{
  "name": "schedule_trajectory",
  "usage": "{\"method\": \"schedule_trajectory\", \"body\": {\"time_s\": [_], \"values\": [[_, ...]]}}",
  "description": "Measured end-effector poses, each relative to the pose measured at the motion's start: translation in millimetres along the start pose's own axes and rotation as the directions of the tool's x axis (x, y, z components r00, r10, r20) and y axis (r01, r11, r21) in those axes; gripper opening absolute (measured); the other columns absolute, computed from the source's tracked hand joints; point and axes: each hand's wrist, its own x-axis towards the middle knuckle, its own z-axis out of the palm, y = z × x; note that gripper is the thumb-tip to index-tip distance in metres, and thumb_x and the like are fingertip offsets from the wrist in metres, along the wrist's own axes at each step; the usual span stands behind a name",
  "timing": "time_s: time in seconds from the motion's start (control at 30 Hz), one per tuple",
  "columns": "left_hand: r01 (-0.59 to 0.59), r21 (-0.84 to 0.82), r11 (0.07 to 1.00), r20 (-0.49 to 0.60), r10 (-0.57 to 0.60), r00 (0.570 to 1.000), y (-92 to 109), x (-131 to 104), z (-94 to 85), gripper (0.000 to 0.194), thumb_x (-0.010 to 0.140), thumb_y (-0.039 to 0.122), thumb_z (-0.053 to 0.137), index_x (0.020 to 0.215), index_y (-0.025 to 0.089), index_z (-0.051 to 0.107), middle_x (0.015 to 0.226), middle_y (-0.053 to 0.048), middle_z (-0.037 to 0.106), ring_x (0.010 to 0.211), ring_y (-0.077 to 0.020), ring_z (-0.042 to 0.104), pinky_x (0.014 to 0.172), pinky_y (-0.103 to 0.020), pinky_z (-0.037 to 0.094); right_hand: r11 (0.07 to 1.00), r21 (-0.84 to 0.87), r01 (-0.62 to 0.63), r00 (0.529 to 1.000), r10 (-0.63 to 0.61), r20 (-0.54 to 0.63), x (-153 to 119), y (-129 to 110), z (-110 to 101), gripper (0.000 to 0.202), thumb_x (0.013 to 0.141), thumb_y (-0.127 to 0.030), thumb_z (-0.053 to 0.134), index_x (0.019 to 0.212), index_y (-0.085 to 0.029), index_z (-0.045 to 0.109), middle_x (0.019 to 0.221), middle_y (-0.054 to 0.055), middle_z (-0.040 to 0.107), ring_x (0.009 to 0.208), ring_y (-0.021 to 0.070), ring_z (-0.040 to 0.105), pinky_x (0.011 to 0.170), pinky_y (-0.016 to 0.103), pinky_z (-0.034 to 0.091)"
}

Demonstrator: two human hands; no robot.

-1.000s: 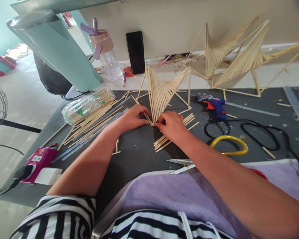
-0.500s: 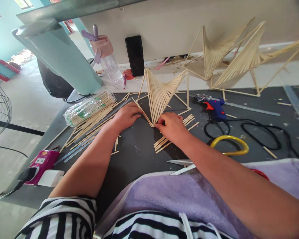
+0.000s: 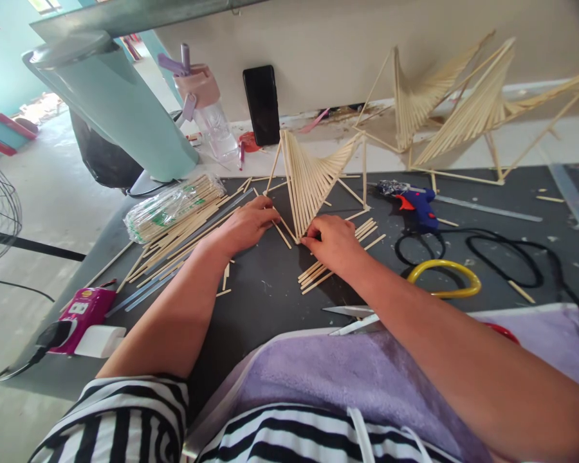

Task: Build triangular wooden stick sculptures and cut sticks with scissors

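The right hand (image 3: 335, 241) pinches the near bottom corner of a fan-shaped stick model (image 3: 309, 183); the left hand (image 3: 248, 222) seems to pinch a loose stick (image 3: 284, 237); the model rises between them.

1 head cam, worn by person, looks fwd + down over own striped top (image 3: 280, 440) at btm edge; forearms (image 3: 174, 302) run up fr btm L & R, L hand (image 3: 248, 225) & R hand (image 3: 335, 241) nr ctr, close range; dark tabletop (image 3: 265, 302) seen fr above in mid pic, wall (image 3: 328, 58) ahead up top, floor (image 3: 43, 180) far L, wide fov
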Motion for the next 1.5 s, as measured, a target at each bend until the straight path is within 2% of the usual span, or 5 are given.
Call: {"method": "schedule_trajectory", "body": {"time_s": [0.97,1.07,1.27,1.4,1.5], "values": [[-0.075,-0.213,0.974,-0.048,0.067,0.997,2,5,13.3,0.017,0.085,0.029,0.056,0.086,0.017,0.069,0.099,-0.005,0.053,0.100,-0.0172,0.053,0.095,-0.030,0.042,0.999,-0.041,0.033,0.999,-0.033,0.010,-3,-1,0,0.016,0.077,-0.029,0.068,0.067,-0.020,0.060,0.085,0.001,0.065,0.089,0.0211,0.055,0.077,0.035,0.032],[0.031,-0.179,0.983,-0.094,-0.048,0.994,6,5,9.3,0.018,0.085,0.029,0.054,0.085,0.017,0.068,0.094,-0.005,0.058,0.096,-0.0172,0.055,0.091,-0.030,0.043,0.999,-0.039,0.024,0.999,-0.023,0.024,-2,-1,-1,0.016,0.077,-0.030,0.068,0.067,-0.020,0.060,0.085,0.001,0.065,0.089,0.0213,0.055,0.077,0.035,0.031],[0.556,-0.084,0.827,-0.202,-0.561,0.803,12,15,3.4,0.029,0.076,0.045,0.060,0.067,0.018,0.061,0.064,-0.003,0.059,0.067,-0.0179,0.055,0.068,-0.030,0.044,0.999,-0.040,0.026,0.999,-0.025,0.032,-2,-2,-3,0.016,0.078,-0.031,0.067,0.068,-0.020,0.060,0.088,0.003,0.065,0.092,0.0227,0.054,0.079,0.037,0.031],[0.627,-0.071,0.776,0.085,-0.621,0.779,25,30,-10.4,0.026,0.069,0.038,0.067,0.056,0.018,0.059,0.050,-0.003,0.056,0.057,-0.0200,0.058,0.060,-0.029,0.045,0.999,-0.032,0.035,0.999,-0.034,0.026,-2,-1,-2,0.014,0.078,-0.031,0.066,0.069,-0.020,0.061,0.089,0.003,0.065,0.092,0.0225,0.053,0.081,0.037,0.032],[0.768,-0.134,0.627,0.295,-0.714,0.635,36,41,-17.4,0.020,0.066,0.019,0.065,0.047,0.017,0.056,0.037,-0.003,0.048,0.045,-0.0214,0.056,0.051,-0.030,0.045,0.999,-0.024,0.031,0.999,-0.031,0.016,-2,0,-1,0.014,0.078,-0.030,0.065,0.069,-0.020,0.061,0.088,0.003,0.065,0.091,0.0217,0.053,0.082,0.038,0.032]]}}
